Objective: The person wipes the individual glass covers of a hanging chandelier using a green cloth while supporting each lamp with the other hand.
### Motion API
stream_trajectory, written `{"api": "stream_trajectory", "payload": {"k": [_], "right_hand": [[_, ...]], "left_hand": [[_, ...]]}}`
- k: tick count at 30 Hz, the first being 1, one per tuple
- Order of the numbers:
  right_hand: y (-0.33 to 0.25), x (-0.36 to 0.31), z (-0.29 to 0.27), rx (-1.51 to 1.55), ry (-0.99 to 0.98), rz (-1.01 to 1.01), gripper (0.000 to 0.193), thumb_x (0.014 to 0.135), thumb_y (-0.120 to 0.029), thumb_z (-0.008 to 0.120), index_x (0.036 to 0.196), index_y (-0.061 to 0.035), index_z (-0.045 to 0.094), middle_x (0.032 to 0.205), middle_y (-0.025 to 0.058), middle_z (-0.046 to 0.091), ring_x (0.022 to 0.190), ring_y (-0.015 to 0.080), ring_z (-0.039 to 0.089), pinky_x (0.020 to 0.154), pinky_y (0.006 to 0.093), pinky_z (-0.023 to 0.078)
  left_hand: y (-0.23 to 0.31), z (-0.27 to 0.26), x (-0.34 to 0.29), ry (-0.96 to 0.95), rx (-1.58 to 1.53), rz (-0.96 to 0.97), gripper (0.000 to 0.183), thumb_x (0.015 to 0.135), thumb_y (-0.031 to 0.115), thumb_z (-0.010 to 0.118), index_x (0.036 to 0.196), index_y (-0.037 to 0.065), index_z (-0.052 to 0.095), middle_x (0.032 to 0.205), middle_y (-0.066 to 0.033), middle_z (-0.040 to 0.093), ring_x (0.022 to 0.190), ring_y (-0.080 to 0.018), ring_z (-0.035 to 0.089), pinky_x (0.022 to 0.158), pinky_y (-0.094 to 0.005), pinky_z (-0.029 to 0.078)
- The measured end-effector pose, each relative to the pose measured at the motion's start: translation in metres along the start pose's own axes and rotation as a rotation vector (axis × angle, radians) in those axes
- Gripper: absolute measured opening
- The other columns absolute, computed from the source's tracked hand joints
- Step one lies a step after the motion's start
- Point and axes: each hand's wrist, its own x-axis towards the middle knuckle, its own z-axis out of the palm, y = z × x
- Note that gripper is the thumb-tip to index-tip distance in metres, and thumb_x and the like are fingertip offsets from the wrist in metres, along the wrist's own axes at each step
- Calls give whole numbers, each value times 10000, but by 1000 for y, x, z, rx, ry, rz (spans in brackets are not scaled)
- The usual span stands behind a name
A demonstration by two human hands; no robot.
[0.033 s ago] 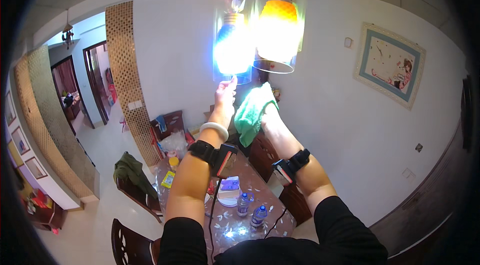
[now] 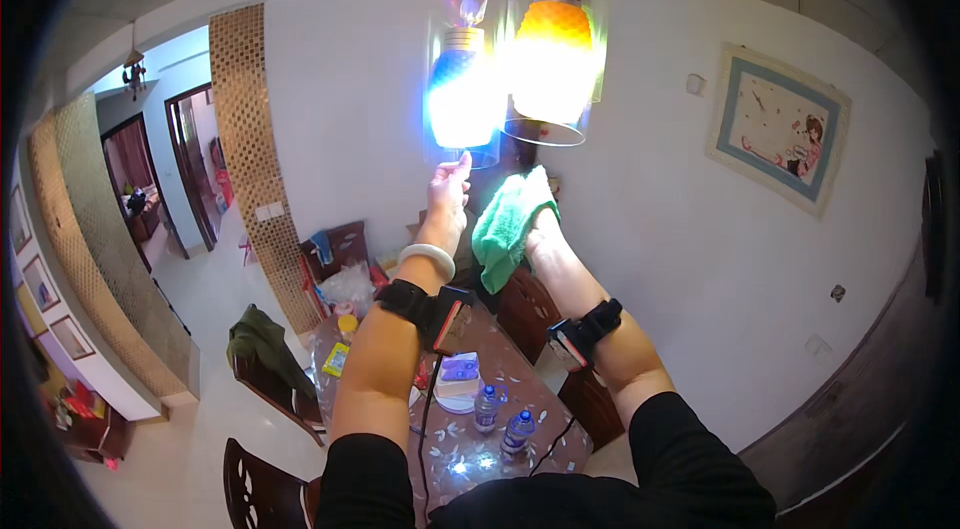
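Two lit pendant lamps hang in front of me at the top of the view. The left one, a bluish-white pendant lamp (image 2: 463,94), has a clear glass cylinder shade. My left hand (image 2: 448,197) is raised beneath it, thumb and fingers closed on the lower rim of that shade. To its right hangs an orange-and-white pendant lamp (image 2: 556,54), also inside a clear glass cylinder. My right hand (image 2: 541,224) grips a green cloth (image 2: 505,234) just below the two lamps, apart from the glass. The cloth hides most of its fingers.
Below my arms stands a dining table (image 2: 470,459) with two water bottles (image 2: 517,431), a tissue box (image 2: 460,374) and a yellow packet (image 2: 336,360). Wooden chairs (image 2: 262,489) surround it; one carries a green jacket (image 2: 262,344). A framed clock (image 2: 782,129) hangs on the right wall.
My right hand and the green cloth have shifted very slightly to the right. My left hand keeps its place at the shade.
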Motion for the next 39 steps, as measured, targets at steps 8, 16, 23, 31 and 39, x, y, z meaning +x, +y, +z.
{"api": "stream_trajectory", "payload": {"k": [8, 16, 23, 31, 39], "right_hand": [[-47, 6, -42, -1271, -222, -974, 361, 761, -437, 336, 856, -107, 447, 824, 45, 454, 775, 195, 448, 691, 342, 373], [-63, -57, 28, -31, -221, -306, 379, 767, -423, 402, 848, -58, 466, 786, 66, 482, 740, 207, 471, 680, 328, 409], [-68, -43, 33, 28, -193, -319, 394, 757, -404, 419, 883, -37, 488, 807, 92, 512, 745, 242, 489, 667, 371, 423], [-70, -42, 29, 22, -280, -181, 295, 765, -305, 443, 852, -31, 508, 786, 98, 536, 710, 228, 522, 630, 360, 448], [-42, -35, 54, 49, -292, 2, 234, 763, -273, 442, 823, -64, 529, 767, 94, 550, 652, 216, 533, 566, 367, 460]], "left_hand": [[-13, -17, 22, -63, -22, 38, 163, 734, 199, 549, 817, 80, 476, 660, 25, 446, 497, -35, 401, 381, -158, 307], [-5, -9, 15, -107, -156, -88, 305, 781, 170, 466, 1057, 75, 378, 737, 3, 485, 547, -57, 420, 447, -172, 332], [-1, -4, 9, -139, -191, -134, 351, 783, 218, 462, 1088, 78, 359, 796, -22, 507, 581, -79, 432, 482, -185, 345], [12, 16, -5, 45, -306, -457, 423, 682, 481, 519, 843, 100, 431, 711, -9, 463, 575, -116, 424, 491, -220, 320], [67, 47, -43, -449, -313, -297, 334, 702, 410, 497, 839, 111, 439, 679, 3, 414, 607, -133, 394, 550, -230, 313]]}}
